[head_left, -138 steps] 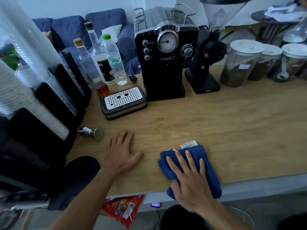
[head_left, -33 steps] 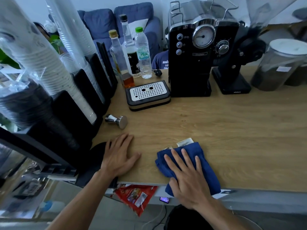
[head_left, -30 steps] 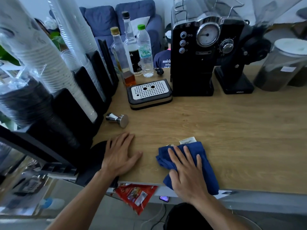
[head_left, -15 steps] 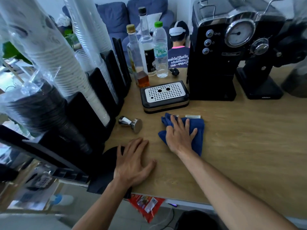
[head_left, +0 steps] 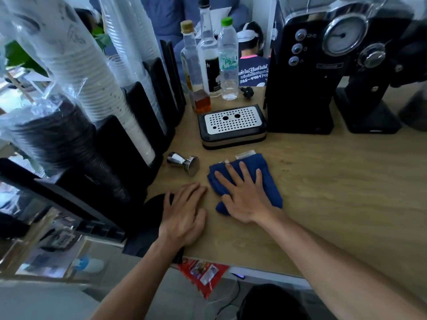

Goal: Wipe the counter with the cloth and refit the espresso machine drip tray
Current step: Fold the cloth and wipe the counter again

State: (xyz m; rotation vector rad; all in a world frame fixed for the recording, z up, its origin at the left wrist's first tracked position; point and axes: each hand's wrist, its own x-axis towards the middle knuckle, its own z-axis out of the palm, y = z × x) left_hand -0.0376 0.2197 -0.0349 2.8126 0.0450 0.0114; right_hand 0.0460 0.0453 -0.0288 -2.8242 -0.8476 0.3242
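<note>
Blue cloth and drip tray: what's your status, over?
Right hand flat on folded blue cloth, left hand flat on wooden counter. Black perforated-top drip tray out, beside black espresso machine. Steel tamper left of cloth.

Water bottle (head_left: 228,65) label reads "Plu", rest cut off. Dark-labelled bottle (head_left: 211,65): "ch". Navy shirt (head_left: 253,76): Thai lettering, number starting "065-446". Espresso machine (head_left: 300,93) badge is too blurred to read.

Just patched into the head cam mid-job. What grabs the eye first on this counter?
The blue cloth in the middle of the wooden counter, pressed flat under the right hand, with the left hand resting on the counter beside it. Just behind sits the drip tray with its white perforated grille, out of the black espresso machine and standing to its left. Tall stacks of white cups crowd the left side.
</note>
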